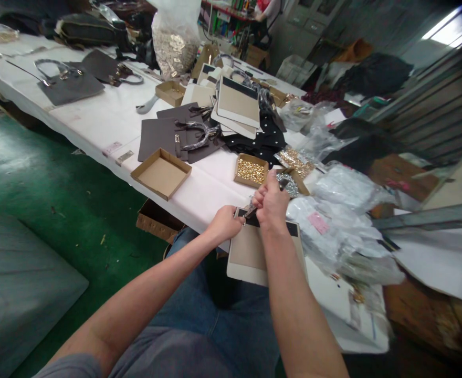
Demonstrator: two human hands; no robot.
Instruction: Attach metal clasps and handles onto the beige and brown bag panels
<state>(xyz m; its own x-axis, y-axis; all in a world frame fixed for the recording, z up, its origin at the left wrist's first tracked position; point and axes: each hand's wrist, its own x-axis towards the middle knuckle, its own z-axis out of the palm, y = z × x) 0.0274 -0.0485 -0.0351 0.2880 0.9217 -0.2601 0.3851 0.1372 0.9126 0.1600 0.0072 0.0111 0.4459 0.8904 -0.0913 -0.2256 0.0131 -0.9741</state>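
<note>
A beige bag panel with a dark strip along its far edge lies at the table's near edge, partly over my lap. My left hand is closed at the panel's far left corner, fingers pinched on it. My right hand is wrapped round a slim metal hand tool with a dark end, its kind not clear. The tool slants down to the dark strip, close to my left fingertips. Just beyond my hands stand a small box of gold-coloured metal pieces and a box of silver-coloured pieces.
An empty cardboard tray sits at the table's left edge. Grey handbag pieces with handles and a stack of beige panels lie farther back. Plastic bags crowd the right side. A person is in the background.
</note>
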